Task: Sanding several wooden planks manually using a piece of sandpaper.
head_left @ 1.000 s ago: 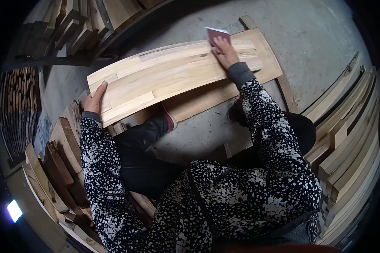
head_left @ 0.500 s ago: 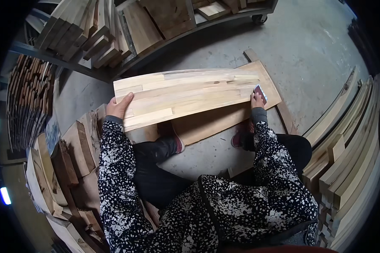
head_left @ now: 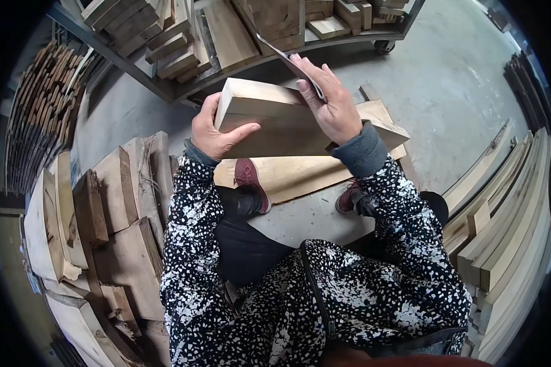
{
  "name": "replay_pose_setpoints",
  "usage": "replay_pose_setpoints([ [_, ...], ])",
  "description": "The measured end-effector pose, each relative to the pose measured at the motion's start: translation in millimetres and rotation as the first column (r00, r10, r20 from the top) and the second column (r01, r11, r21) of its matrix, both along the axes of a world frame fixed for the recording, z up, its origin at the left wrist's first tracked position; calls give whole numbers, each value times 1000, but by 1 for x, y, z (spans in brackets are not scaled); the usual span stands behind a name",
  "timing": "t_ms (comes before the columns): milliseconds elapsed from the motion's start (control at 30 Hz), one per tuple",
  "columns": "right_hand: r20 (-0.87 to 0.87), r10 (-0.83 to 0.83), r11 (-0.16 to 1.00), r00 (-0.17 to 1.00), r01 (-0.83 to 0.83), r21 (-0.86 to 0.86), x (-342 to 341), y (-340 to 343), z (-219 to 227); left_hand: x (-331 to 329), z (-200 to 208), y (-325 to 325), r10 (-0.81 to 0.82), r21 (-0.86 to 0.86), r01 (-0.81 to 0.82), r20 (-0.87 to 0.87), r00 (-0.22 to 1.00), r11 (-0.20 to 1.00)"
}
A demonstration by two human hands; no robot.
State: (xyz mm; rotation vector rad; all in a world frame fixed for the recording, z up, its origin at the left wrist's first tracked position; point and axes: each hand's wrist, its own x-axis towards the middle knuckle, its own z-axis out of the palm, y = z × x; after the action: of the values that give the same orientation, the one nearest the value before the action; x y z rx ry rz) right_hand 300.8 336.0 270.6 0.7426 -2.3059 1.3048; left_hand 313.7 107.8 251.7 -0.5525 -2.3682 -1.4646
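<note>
My left hand [head_left: 217, 127] grips the left end of a thick, pale wooden board [head_left: 275, 122], thumb on its near face and fingers behind. The board is tipped up, so its light end grain and a shaded broad face show. Above it, my right hand [head_left: 332, 104] holds a thin, stiff sheet that looks like sandpaper [head_left: 288, 60], pinched between thumb and fingers and slanting up to the left. The sheet's lower edge is near the board's top; I cannot tell if they touch. Beneath lies a wide wooden panel [head_left: 300, 174] on the floor between my shoes.
A metal cart [head_left: 190, 92] with a caster carries stacked wood blocks at the back. Rough planks [head_left: 122, 183] stand close on my left, long boards [head_left: 502, 214] on my right. A pile of thin strips [head_left: 40, 116] is at the far left.
The board has tilted from its broad face up onto its edge, its left end raised. My right hand has left the board's right end and moved up and left with the sheet.
</note>
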Motion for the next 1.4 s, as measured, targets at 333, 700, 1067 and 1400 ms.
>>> replay_pose_setpoints([
  [333, -219, 129, 980, 967, -91, 175, 45, 11, -8, 20, 22, 15, -152, -94, 142, -111, 982, 985],
  [700, 106, -166, 953, 981, 132, 272, 20, 178, -144, 15, 14, 14, -153, -51, 148, -88, 984, 988],
  [1067, 9, -294, 922, 956, 282, 264, 35, 196, -148, 10, 53, 38, -297, -181, 254, -276, 914, 950],
  [1400, -161, -198, 977, 967, 209, 49, 31, 126, -113, -7, 37, 12, -132, -141, 86, -365, 922, 986],
])
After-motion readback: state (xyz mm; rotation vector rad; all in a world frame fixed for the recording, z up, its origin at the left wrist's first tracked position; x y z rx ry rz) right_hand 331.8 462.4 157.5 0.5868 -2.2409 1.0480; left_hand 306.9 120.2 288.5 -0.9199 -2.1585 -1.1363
